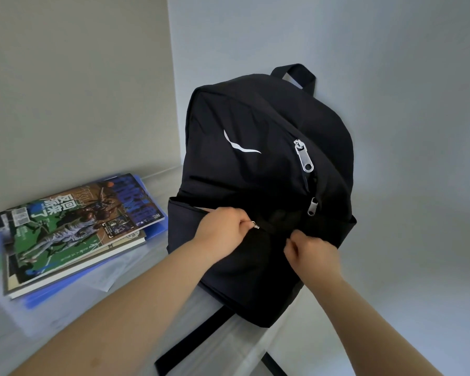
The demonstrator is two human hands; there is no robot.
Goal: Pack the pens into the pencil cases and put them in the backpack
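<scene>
A black backpack [255, 164] with a white swoosh mark stands upright on a white shelf against the wall. Two silver zipper pulls [304, 156] hang on its right side, where the main zip is partly undone. My left hand [223, 226] pinches a small silver pull [255, 226] of the front pocket zip. My right hand [310, 253] grips the black fabric of the front pocket just to the right. No pens or pencil cases are in view.
A stack of magazines and blue folders [73, 226] lies on the shelf [136, 299] to the left of the backpack. Walls close in behind and on both sides. A black strap [190, 340] hangs over the shelf's front edge.
</scene>
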